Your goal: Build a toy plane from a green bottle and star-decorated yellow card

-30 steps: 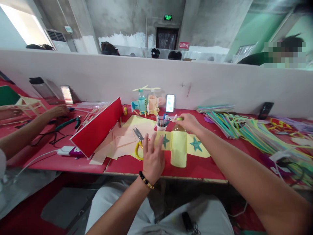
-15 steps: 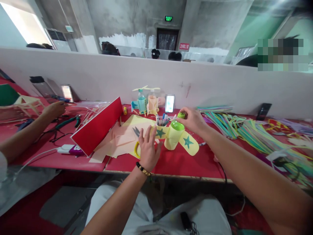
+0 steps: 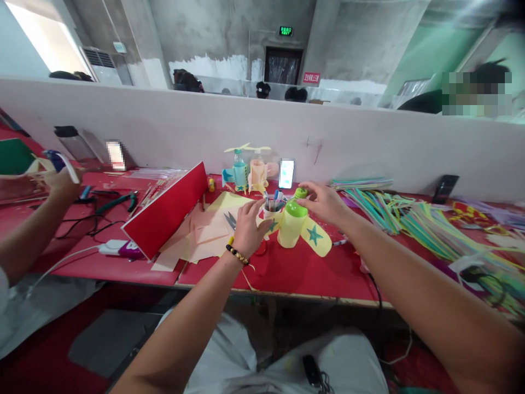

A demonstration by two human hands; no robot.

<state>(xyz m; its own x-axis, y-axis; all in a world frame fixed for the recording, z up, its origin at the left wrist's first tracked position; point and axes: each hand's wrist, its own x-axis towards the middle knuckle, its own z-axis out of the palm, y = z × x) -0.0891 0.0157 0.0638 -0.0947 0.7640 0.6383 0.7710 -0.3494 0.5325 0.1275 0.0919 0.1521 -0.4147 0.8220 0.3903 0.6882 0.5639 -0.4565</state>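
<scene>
My right hand (image 3: 328,202) pinches the green cap of a small plastic bottle (image 3: 292,227) that stands upright on the red table. Yellow paper wraps its body, and green shows through the clear shoulder. A paper wing with a teal star (image 3: 315,236) sticks out on the right; a similar one (image 3: 275,223) on the left is partly covered. My left hand (image 3: 248,230) is at that left wing's end, thumb and fingers apart; whether they touch it I cannot tell. Scissors (image 3: 230,220) lie partly hidden beneath my left hand.
Behind the bottle stands a cup of markers (image 3: 273,207), then two winged bottle models (image 3: 257,174) and a phone (image 3: 286,173). Paper sheets (image 3: 209,232) and a slanted red board (image 3: 168,210) lie left. Coloured strips (image 3: 394,213) spread right. A co-worker's hand (image 3: 63,183) works far left.
The bottle was lifted and tilted, turned slightly and set back a little farther away, with my right hand on its cap. My left hand moved in to the left wing.
</scene>
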